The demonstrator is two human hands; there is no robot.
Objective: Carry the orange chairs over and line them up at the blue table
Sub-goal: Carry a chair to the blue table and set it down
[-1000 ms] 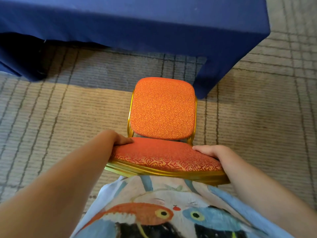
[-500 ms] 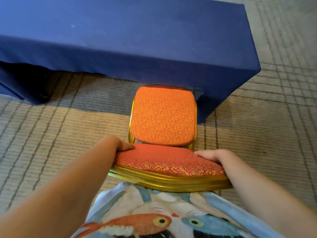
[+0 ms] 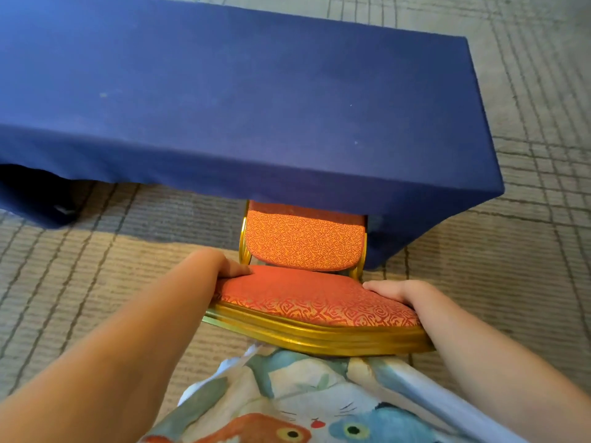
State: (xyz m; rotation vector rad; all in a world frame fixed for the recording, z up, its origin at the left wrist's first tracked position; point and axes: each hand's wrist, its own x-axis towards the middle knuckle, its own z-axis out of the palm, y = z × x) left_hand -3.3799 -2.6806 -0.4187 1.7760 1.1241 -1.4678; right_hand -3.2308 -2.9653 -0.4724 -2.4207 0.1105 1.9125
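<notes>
While the left grip (image 3: pixel 224 266) and right grip (image 3: pixel 395 290) clutch its seat sides, the gold-framed orange chair (image 3: pixel 307 297) looks stiff, fairly heavy.

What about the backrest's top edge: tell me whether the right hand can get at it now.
Probably not: the right hand grips the orange chair by its seat edge, and the backrest top sits hidden behind the blue table's near edge.
</notes>
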